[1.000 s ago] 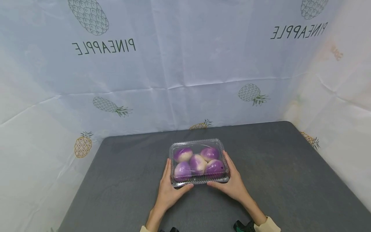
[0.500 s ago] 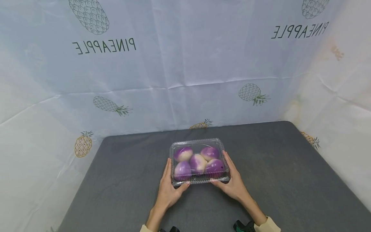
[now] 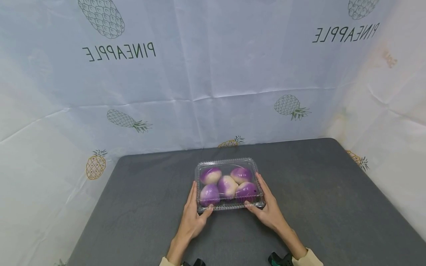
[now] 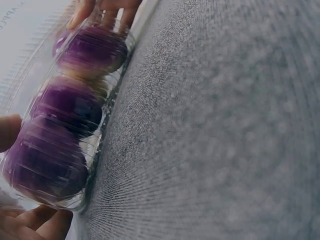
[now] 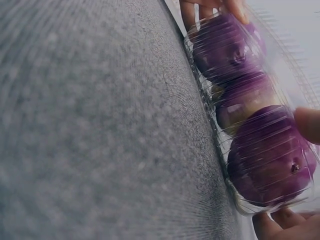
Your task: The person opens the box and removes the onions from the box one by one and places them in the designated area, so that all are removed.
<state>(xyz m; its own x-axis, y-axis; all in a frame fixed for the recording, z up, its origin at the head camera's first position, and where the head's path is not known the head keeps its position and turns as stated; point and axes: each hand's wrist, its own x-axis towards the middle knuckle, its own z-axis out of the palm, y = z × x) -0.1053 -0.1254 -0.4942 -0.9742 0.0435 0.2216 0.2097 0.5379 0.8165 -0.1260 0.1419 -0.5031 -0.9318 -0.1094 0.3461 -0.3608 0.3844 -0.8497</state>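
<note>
A clear plastic clamshell box [image 3: 229, 162] lies on the dark grey table, with several round purple-and-white vegetables [image 3: 227, 186], much like turnips, inside. My left hand [image 3: 192, 220] holds its left end, the fingers along the side and the thumb at the front edge. On the opposite end, my right hand [image 3: 269, 212] grips it the same way. The left wrist view shows the ribbed clear wall [image 4: 55, 150] close up, with the left thumb [image 4: 7, 132] against it. In the right wrist view the right thumb [image 5: 307, 124] touches the box too.
The grey tabletop [image 3: 149, 192] stretches out on both sides of the box. A pale cloth printed with pineapples [image 3: 213, 66] hangs behind the table and along its sides. Black straps [image 3: 281, 259] sit near both wrists, by cream sleeves.
Both thumbs have slid apart along the box's front and up onto its front rim. The box and the other fingers have stayed nearly in place.
</note>
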